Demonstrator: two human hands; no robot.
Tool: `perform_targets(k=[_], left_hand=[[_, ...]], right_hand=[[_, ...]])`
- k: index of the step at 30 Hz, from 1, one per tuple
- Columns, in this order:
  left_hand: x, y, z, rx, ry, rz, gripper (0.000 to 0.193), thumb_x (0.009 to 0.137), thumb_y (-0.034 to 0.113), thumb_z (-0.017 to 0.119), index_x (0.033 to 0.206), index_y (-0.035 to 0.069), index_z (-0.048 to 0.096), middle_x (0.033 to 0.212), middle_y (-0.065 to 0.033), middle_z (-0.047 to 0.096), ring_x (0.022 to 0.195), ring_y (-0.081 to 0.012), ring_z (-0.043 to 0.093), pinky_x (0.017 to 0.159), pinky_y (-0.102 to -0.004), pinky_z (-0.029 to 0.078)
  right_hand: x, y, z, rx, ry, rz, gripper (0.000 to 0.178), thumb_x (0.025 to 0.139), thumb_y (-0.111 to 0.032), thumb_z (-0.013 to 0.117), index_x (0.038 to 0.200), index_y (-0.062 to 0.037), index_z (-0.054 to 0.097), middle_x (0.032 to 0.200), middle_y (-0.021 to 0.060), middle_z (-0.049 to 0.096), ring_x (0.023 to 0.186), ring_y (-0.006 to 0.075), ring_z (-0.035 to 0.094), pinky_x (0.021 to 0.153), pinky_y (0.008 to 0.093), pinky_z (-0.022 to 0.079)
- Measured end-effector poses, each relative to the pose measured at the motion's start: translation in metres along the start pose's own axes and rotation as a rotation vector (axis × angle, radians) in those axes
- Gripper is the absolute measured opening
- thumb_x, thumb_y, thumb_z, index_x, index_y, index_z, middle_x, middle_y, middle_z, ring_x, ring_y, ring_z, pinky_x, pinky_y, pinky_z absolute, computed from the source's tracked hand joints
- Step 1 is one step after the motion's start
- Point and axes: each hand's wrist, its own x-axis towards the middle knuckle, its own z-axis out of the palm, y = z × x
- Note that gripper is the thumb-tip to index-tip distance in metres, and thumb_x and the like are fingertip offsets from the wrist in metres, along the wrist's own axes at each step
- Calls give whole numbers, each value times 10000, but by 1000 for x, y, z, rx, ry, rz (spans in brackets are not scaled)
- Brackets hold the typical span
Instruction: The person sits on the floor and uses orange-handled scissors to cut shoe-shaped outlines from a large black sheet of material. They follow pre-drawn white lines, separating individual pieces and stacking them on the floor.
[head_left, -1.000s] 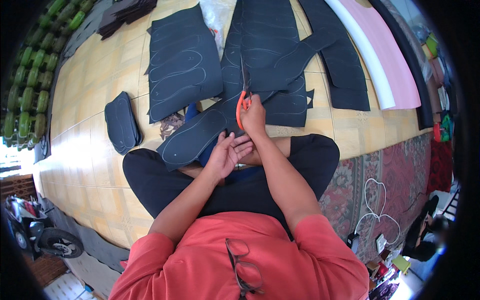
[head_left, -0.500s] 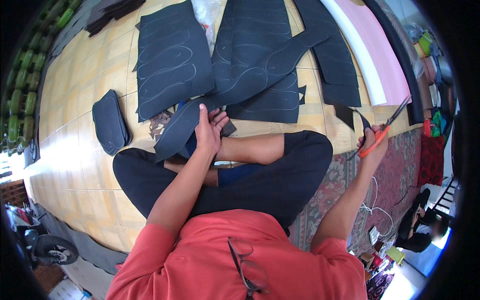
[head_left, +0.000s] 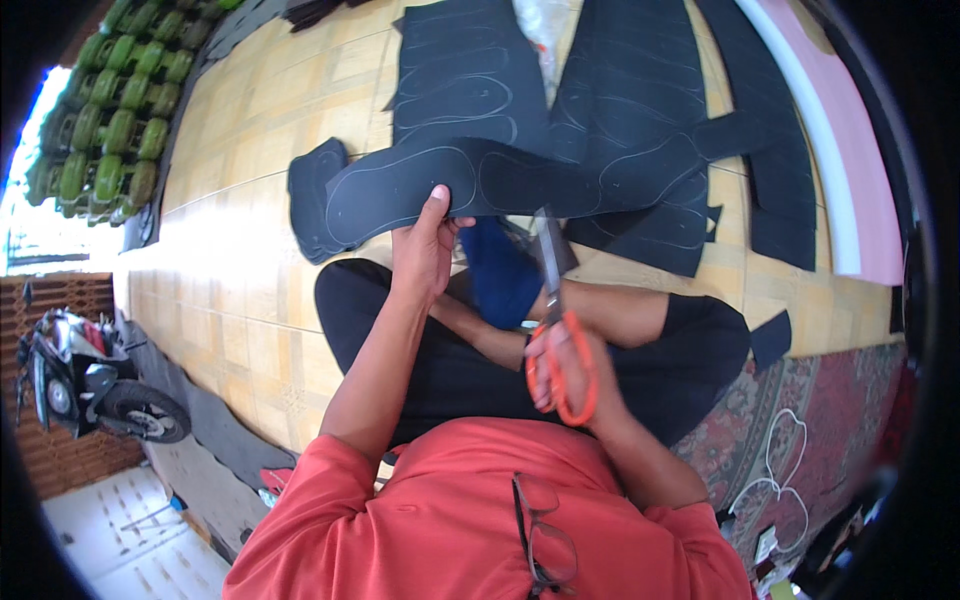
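Two hands are showing: the left hand (head_left: 425, 250) and the right hand (head_left: 565, 365). One pair of orange-handled scissors (head_left: 557, 340) is sitting in the right fingers. One long black foam strip (head_left: 520, 185) marked with sole outlines is hanging from the left fingers. Beyond the fingers, at least four more black foam sheets (head_left: 455, 70) are lying on the floor. One stack of cut soles (head_left: 308, 195) is resting left of the left fingers. One motorbike (head_left: 85, 385) is standing far left.

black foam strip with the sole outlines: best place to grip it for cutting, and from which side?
Grip the black foam strip on its near long edge, beside the drawn sole outline, coming from below with the thumb on top, as the left hand does. It is thin and floppy, so probably hold close to the scissors in the right hand.
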Motion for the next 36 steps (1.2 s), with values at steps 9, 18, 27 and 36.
perform_targets(k=[9,18,27,36], left_hand=[[-24,24,-11,-19,136,36,281,924,48,625,1194,39,549,1071,-74,637,902,-171,644,708,-293,529],[-45,17,-22,-61,199,-65,305,923,80,645,1213,51,554,1108,-69,643,975,-188,644,781,-332,546],[-51,14,-22,-160,240,-103,307,910,59,658,1198,25,557,1087,-70,641,940,-188,651,743,-314,548],[-65,16,-27,-111,266,-208,214,878,41,666,1080,31,595,955,-55,641,787,-157,626,640,-286,500]], right_hand=[[55,25,56,-325,-136,-251,470,1019,-490,408,1060,-32,505,830,53,491,678,115,533,623,257,470],[66,25,76,-398,-15,-476,415,1023,-372,455,920,25,518,825,195,543,805,341,584,745,422,446],[52,19,79,-289,5,-265,505,1027,-467,388,867,-9,529,579,14,445,424,77,454,370,221,385],[66,23,78,-231,22,-401,509,1028,-447,404,853,9,548,559,19,455,392,78,432,355,217,354]])
